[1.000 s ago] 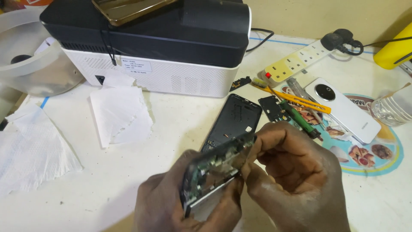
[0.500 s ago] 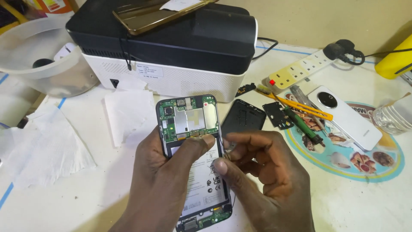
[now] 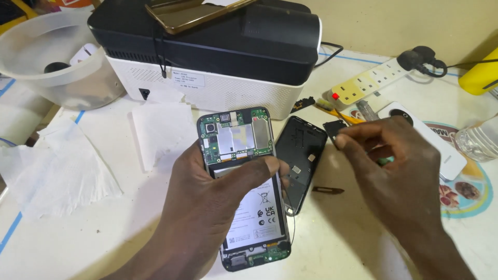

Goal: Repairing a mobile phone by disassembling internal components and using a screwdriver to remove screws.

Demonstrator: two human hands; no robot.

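Left hand (image 3: pixel 207 207): clasps an opened phone (image 3: pixel 244 186), back removed, circuit board and battery exposed, thumb laid across its middle, held above the bench (image 3: pixel 78 238). Right hand (image 3: pixel 389 171): fingertips pinched on a small black part (image 3: pixel 333 128), raised beside the phone. Surroundings: black back cover (image 3: pixel 301 161) flat just right of the phone; white tissue (image 3: pixel 161 132) left; black-and-white printer (image 3: pixel 218 57) behind; white power strip (image 3: pixel 371 80) far right.
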